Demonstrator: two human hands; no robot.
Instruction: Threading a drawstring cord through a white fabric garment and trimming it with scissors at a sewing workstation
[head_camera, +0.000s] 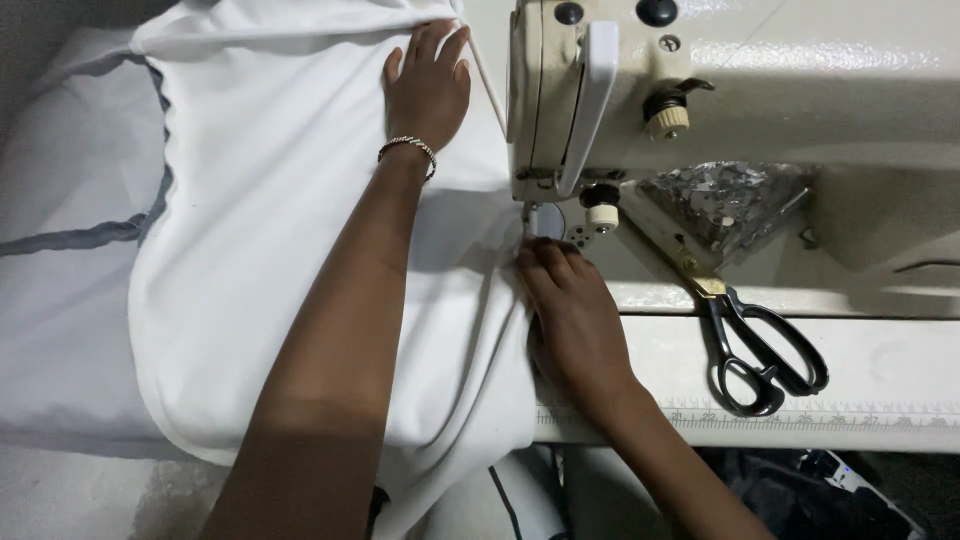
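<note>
Head view: the left hand (428, 85) lies flat and open on the white fabric (270, 250) at the far side, left of the sewing machine (700, 90). The right hand (572, 320) pinches the fabric's edge near the needle. Black scissors (760, 345) lie to the right.

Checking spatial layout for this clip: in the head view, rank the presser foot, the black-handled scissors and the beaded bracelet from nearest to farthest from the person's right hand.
From the right hand:
1. Presser foot, just above the fingertips.
2. Black-handled scissors, to its right on the table.
3. Beaded bracelet, upper left, on the other wrist; not far behind the scissors.
</note>
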